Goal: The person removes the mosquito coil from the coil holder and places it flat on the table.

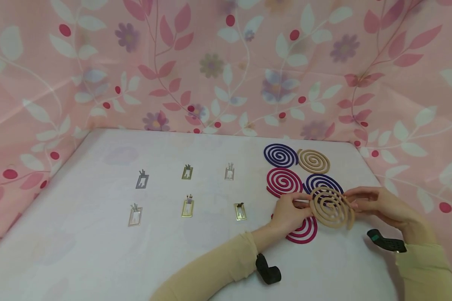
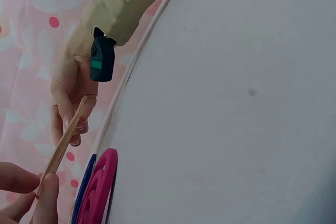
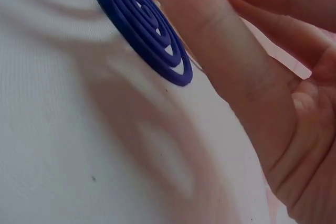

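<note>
A tan mosquito coil [image 1: 329,205] is held up off the table between both hands, tilted. My left hand [image 1: 291,213] pinches its left edge; the left wrist view shows the coil [image 2: 65,140] edge-on between thumb and fingers. At the opposite edge my right hand [image 1: 386,207] grips it with thumb and fingertips. A blue coil [image 1: 322,180] lies behind the held one, partly covered. Under the left hand is a pink coil [image 1: 303,241], partly hidden. Another pink coil [image 1: 284,182] lies just behind that hand. In the right wrist view, the fingers largely hide the held coil.
Farther back lie another blue coil [image 1: 280,155] and another tan coil [image 1: 314,161]. Several small metal coil stands, among them a gold one [image 1: 187,209] and a silver one [image 1: 134,216], lie in two rows on the white table [image 1: 98,259]. A floral cloth [image 1: 218,100] hangs behind.
</note>
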Available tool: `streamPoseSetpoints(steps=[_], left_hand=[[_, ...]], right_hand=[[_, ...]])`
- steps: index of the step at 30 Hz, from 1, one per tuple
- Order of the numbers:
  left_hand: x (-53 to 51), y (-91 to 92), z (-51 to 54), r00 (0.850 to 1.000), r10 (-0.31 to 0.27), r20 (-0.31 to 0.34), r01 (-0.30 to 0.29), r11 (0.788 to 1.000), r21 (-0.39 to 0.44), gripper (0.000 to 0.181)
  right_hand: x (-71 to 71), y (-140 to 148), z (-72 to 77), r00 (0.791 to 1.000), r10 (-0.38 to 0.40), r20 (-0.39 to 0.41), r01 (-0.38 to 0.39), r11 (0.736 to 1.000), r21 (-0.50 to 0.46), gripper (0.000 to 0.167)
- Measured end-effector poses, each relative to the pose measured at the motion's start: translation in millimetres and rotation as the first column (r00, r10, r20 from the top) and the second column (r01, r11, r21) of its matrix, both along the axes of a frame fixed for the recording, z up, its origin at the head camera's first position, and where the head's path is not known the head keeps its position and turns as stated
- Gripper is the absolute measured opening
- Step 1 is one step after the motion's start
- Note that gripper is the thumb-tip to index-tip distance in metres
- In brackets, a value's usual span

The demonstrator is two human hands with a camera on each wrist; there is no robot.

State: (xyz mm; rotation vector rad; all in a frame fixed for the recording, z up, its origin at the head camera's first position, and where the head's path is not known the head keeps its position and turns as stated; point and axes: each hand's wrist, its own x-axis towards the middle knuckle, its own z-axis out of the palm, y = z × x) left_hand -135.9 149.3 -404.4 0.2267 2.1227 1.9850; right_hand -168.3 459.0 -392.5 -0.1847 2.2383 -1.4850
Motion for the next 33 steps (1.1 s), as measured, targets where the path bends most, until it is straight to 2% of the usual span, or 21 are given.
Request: streamPoseSetpoints(steps=[7, 13, 20, 23, 27, 30, 33], left_hand=[[6.5, 5.8, -1.1, 0.999, -0.041, 0.018, 0.042, 0.999, -0.023, 0.025], [11.4, 8.9, 2.8, 0.99, -0.119, 0.071, 0.123, 0.991, -0.053, 0.024], [13.1, 9.2, 7.1, 0.983, -0.148, 0.109, 0.161, 0.98, -0.116, 0.023], [12.8, 9.4, 7.3, 0.982, -0.151, 0.109, 0.165, 0.977, -0.134, 0.022], [12.3, 9.4, 7.0, 0.981, -0.161, 0.105, 0.176, 0.974, -0.143, 0.023], [11.9, 8.6, 6.5, 0.978, -0.181, 0.1, 0.195, 0.97, -0.148, 0.026], [11.7, 8.5, 6.4, 0.975, -0.202, 0.087, 0.214, 0.962, -0.167, 0.028]], right_hand=[[1.2, 13.1, -7.0, 0.994, 0.102, 0.049, -0.097, 0.991, -0.093, 0.035], [1.1, 24.1, -10.6, 0.98, 0.169, 0.104, -0.16, 0.983, -0.089, 0.031], [1.8, 29.4, -11.4, 0.972, 0.189, 0.137, -0.176, 0.98, -0.096, 0.029], [2.3, 29.8, -10.8, 0.979, 0.179, 0.102, -0.175, 0.984, -0.042, 0.028], [2.8, 28.5, -8.1, 0.988, 0.133, 0.077, -0.136, 0.99, 0.037, 0.029], [2.9, 28.4, -6.5, 0.989, 0.126, 0.079, -0.129, 0.991, 0.031, 0.03], [2.8, 28.9, -5.9, 0.986, 0.153, 0.073, -0.152, 0.988, -0.01, 0.03]])
